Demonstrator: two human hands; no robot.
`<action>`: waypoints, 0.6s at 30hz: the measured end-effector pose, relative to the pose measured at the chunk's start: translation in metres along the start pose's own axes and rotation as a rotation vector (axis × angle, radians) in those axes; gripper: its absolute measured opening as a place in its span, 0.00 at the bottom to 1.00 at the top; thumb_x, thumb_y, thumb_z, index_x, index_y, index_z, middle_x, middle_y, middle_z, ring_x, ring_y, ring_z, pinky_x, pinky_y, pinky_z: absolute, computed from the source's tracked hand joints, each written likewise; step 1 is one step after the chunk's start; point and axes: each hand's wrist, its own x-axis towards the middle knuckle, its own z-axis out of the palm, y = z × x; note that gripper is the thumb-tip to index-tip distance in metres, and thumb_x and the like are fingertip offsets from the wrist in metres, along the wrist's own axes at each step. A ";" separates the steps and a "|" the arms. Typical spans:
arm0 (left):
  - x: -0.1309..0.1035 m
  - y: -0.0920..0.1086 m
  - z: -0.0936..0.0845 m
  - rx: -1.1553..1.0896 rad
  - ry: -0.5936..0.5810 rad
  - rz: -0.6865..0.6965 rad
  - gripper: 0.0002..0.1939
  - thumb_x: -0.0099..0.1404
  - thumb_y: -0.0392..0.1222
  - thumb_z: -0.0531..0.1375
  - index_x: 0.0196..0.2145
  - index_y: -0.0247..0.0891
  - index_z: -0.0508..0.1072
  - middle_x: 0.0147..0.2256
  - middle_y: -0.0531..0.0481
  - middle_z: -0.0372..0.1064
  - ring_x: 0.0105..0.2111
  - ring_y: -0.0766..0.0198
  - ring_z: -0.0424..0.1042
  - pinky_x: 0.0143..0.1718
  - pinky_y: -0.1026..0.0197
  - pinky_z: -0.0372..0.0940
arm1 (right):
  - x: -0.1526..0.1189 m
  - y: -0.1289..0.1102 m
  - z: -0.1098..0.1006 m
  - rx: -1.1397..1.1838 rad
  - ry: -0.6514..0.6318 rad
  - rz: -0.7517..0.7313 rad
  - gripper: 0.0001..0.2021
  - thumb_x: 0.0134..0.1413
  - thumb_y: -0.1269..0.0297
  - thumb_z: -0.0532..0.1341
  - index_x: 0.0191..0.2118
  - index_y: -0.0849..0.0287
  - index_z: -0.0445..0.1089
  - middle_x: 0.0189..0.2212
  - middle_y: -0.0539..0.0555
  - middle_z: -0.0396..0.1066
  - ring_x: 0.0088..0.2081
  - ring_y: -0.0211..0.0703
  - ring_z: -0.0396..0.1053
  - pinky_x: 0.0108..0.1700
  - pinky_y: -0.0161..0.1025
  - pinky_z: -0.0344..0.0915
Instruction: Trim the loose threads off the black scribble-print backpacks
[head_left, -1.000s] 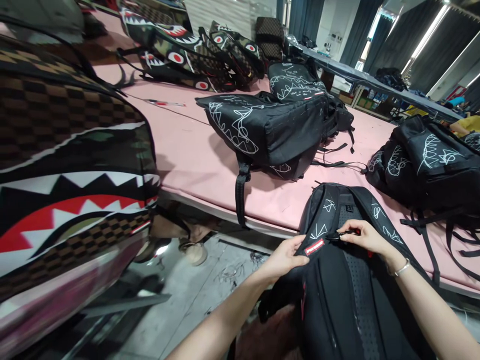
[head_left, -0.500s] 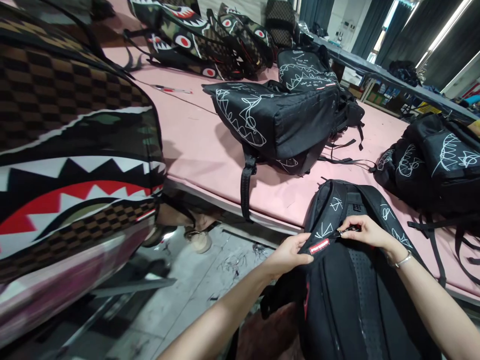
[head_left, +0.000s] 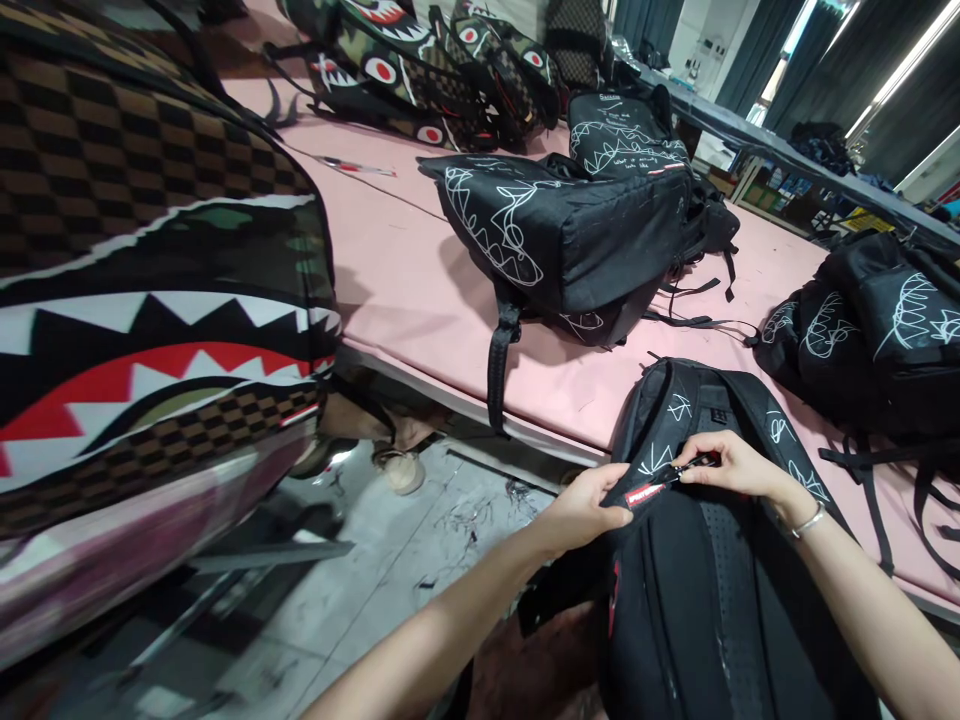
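Left hand: the left hand [head_left: 589, 508] is clamped, thumb and fingers, on the edge of a shoulder strap [head_left: 656, 440], beside a red label [head_left: 645, 493].
Right hand: the right hand [head_left: 724, 465] is closed in a pinch on a small dark tool [head_left: 701, 461], its exact kind unclear, with its tip just by the label; a silvery bracelet [head_left: 806, 522] circles the wrist.
Gap between hands: they work near each other, not touching.
Worked backpack: the black padded backpack [head_left: 667, 590] stands upright, straps facing the person, at the near edge of the pink worktop [head_left: 405, 270]; white scribbles mark its straps.
Mid-worktop: a black backpack with white line drawings [head_left: 622, 240] lies beyond the hands, one strap hanging over the near edge; a similar upright backpack [head_left: 619, 135] is behind it.
Right end: more black backpacks [head_left: 855, 330] lie together, straps trailing over the near edge.
Left end: a large checkered shark-mouth bag [head_left: 150, 370] fills the near left corner.
Far edge: camouflage shark-print bags [head_left: 382, 75] lie heaped; a slim red-and-white pen-like item [head_left: 360, 166] lies nearer.
Floor: dark scraps [head_left: 480, 510] litter grey tiles [head_left: 352, 610], near a pale shoe [head_left: 400, 472].
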 end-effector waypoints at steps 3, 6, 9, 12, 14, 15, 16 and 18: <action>-0.001 0.001 0.003 0.015 0.023 0.009 0.22 0.47 0.36 0.62 0.43 0.34 0.71 0.36 0.48 0.71 0.42 0.55 0.67 0.43 0.59 0.60 | 0.001 -0.005 0.003 -0.034 -0.005 -0.027 0.11 0.48 0.58 0.64 0.34 0.61 0.72 0.31 0.53 0.73 0.34 0.42 0.69 0.38 0.37 0.64; -0.002 0.003 0.006 0.037 0.036 0.014 0.21 0.47 0.33 0.60 0.42 0.34 0.71 0.37 0.48 0.70 0.39 0.57 0.67 0.41 0.60 0.60 | 0.002 -0.013 0.007 -0.052 -0.015 -0.046 0.10 0.49 0.58 0.64 0.34 0.60 0.72 0.31 0.53 0.73 0.34 0.42 0.69 0.38 0.37 0.64; -0.002 0.005 0.009 0.065 0.043 0.022 0.21 0.48 0.31 0.57 0.43 0.34 0.70 0.37 0.49 0.70 0.37 0.59 0.67 0.39 0.61 0.60 | 0.003 -0.020 0.011 -0.100 -0.018 -0.066 0.10 0.50 0.58 0.63 0.34 0.60 0.72 0.31 0.52 0.73 0.33 0.42 0.70 0.37 0.37 0.64; -0.001 0.005 0.010 0.091 0.061 0.022 0.20 0.47 0.29 0.56 0.41 0.32 0.70 0.34 0.50 0.68 0.35 0.62 0.66 0.36 0.63 0.59 | 0.004 -0.025 0.014 -0.152 -0.011 -0.093 0.10 0.50 0.58 0.63 0.34 0.60 0.72 0.30 0.52 0.73 0.32 0.41 0.69 0.36 0.36 0.64; -0.001 0.004 0.011 0.102 0.082 0.006 0.18 0.46 0.28 0.56 0.39 0.32 0.70 0.32 0.51 0.68 0.33 0.63 0.65 0.33 0.65 0.58 | 0.005 -0.027 0.015 -0.181 -0.013 -0.104 0.10 0.50 0.58 0.63 0.34 0.59 0.72 0.30 0.52 0.73 0.31 0.41 0.69 0.35 0.36 0.64; 0.000 0.004 0.011 0.106 0.093 -0.003 0.18 0.46 0.29 0.56 0.38 0.32 0.70 0.31 0.51 0.67 0.31 0.64 0.65 0.31 0.65 0.57 | 0.006 -0.028 0.016 -0.194 -0.015 -0.108 0.10 0.51 0.57 0.63 0.34 0.59 0.72 0.30 0.52 0.73 0.31 0.41 0.69 0.35 0.36 0.63; 0.000 0.003 0.012 0.108 0.104 -0.009 0.17 0.46 0.29 0.56 0.38 0.32 0.69 0.30 0.52 0.67 0.31 0.65 0.65 0.31 0.66 0.57 | 0.006 -0.029 0.016 -0.207 -0.015 -0.114 0.10 0.51 0.57 0.62 0.34 0.59 0.72 0.30 0.52 0.73 0.31 0.41 0.68 0.35 0.36 0.63; 0.000 0.002 0.013 0.101 0.119 -0.005 0.17 0.46 0.28 0.56 0.37 0.32 0.69 0.30 0.52 0.67 0.31 0.65 0.65 0.31 0.65 0.58 | 0.007 -0.031 0.019 -0.227 0.002 -0.128 0.10 0.51 0.57 0.62 0.34 0.59 0.72 0.29 0.52 0.73 0.30 0.41 0.68 0.34 0.36 0.63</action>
